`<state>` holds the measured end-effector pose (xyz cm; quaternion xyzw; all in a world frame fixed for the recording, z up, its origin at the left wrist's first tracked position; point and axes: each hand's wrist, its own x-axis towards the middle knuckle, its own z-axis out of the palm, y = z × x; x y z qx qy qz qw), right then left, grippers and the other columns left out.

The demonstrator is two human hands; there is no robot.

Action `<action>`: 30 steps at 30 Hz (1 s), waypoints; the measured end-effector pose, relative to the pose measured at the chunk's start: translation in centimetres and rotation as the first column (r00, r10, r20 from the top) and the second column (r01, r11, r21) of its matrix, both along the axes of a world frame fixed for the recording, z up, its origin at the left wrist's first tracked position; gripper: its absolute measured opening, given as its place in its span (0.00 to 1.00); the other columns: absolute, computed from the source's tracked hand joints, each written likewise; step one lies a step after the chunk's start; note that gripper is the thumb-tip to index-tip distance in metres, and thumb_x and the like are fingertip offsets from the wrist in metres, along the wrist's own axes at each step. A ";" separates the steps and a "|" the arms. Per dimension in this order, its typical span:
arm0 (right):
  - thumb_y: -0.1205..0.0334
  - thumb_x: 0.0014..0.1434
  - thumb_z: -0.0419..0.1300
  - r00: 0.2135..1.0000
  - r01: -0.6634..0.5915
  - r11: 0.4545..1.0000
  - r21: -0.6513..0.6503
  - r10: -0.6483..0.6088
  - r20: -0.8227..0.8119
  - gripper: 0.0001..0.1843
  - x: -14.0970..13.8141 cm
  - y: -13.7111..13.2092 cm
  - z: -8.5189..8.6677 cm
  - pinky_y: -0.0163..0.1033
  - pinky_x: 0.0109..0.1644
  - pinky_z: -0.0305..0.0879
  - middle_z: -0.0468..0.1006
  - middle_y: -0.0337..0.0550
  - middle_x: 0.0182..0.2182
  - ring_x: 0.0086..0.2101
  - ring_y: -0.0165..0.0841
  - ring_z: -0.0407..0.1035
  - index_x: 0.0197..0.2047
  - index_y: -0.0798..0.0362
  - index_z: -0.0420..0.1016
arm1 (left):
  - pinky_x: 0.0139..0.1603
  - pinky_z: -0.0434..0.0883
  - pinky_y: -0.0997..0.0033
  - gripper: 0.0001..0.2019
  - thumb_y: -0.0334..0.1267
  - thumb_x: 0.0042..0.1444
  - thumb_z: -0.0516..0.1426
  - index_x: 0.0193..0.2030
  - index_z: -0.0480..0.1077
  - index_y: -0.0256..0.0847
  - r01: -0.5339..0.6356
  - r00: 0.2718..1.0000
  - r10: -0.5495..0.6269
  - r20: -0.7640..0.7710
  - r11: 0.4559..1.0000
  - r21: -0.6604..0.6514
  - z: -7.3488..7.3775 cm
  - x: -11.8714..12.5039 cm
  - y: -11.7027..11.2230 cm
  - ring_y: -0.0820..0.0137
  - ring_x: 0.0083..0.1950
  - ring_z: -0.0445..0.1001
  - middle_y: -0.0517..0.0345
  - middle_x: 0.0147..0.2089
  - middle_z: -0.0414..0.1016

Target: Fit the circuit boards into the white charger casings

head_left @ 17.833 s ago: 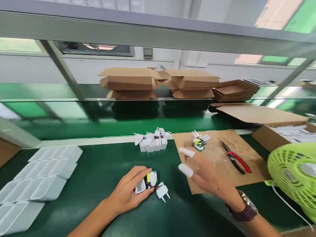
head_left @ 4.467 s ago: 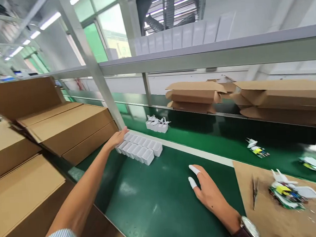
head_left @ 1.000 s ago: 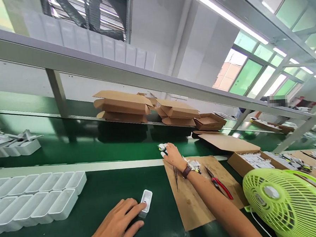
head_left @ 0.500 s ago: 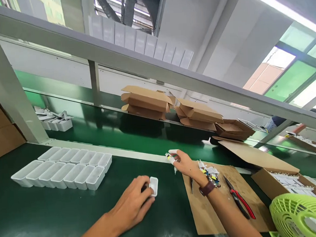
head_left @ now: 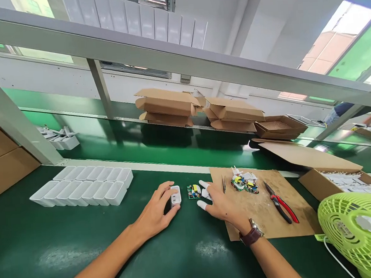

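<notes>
My left hand (head_left: pixel 156 209) grips a small white plastic charger shell (head_left: pixel 175 195) standing on the green table (head_left: pixel 54 245). Right beside it lies a small circuit board (head_left: pixel 193 191) with yellow and blue parts. My right hand (head_left: pixel 218 203), with white finger cots on two fingertips and a watch on the wrist, pinches the right end of that board, where a white plug piece is attached. The board's end is almost touching the shell.
Two rows of empty white shells (head_left: pixel 82 186) sit to the left. A brown board (head_left: pixel 263 201) holds more circuit boards (head_left: pixel 245 181), tweezers (head_left: pixel 224 183) and red-handled cutters (head_left: pixel 280 202). A green fan (head_left: pixel 360 229) is at right, cardboard boxes (head_left: pixel 167 106) behind the conveyor belt.
My right hand has come back from the conveyor belt with a circuit board and set it down beside the shell. My left hand has stood the shell up on the table.
</notes>
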<state>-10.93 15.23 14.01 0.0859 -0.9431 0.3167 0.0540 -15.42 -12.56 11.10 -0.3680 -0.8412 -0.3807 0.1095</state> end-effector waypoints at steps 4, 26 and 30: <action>0.67 0.62 0.57 0.999 -0.004 0.998 -0.065 0.001 -0.045 0.37 0.2 0.0 -1.9 0.54 0.65 0.71 0.76 0.52 0.59 0.57 0.42 0.73 0.73 0.51 0.60 | 0.69 0.72 0.51 0.31 0.37 0.65 0.60 0.72 0.54 0.50 0.005 0.996 -0.006 0.090 1.000 0.005 -0.1 -0.1 -0.2 0.55 0.71 0.68 0.44 0.71 0.62; 0.76 0.63 0.57 0.821 -0.173 0.984 0.033 0.163 -0.548 0.40 3.9 -4.5 0.9 0.57 0.63 0.74 0.75 0.54 0.59 0.62 0.46 0.68 0.75 0.49 0.53 | 0.65 0.72 0.48 0.42 0.33 0.65 0.61 0.79 0.42 0.53 0.061 0.998 -0.060 -0.014 0.997 0.045 0.1 0.6 -0.2 0.55 0.65 0.72 0.47 0.67 0.72; 0.77 0.62 0.57 0.818 -0.174 0.983 0.050 0.172 -0.549 0.40 3.8 -4.4 0.4 0.56 0.62 0.76 0.76 0.55 0.58 0.62 0.46 0.68 0.75 0.51 0.54 | 0.66 0.71 0.47 0.42 0.30 0.66 0.59 0.79 0.41 0.53 0.071 0.997 -0.071 -0.010 0.997 0.031 0.1 0.7 -0.2 0.55 0.67 0.69 0.46 0.68 0.71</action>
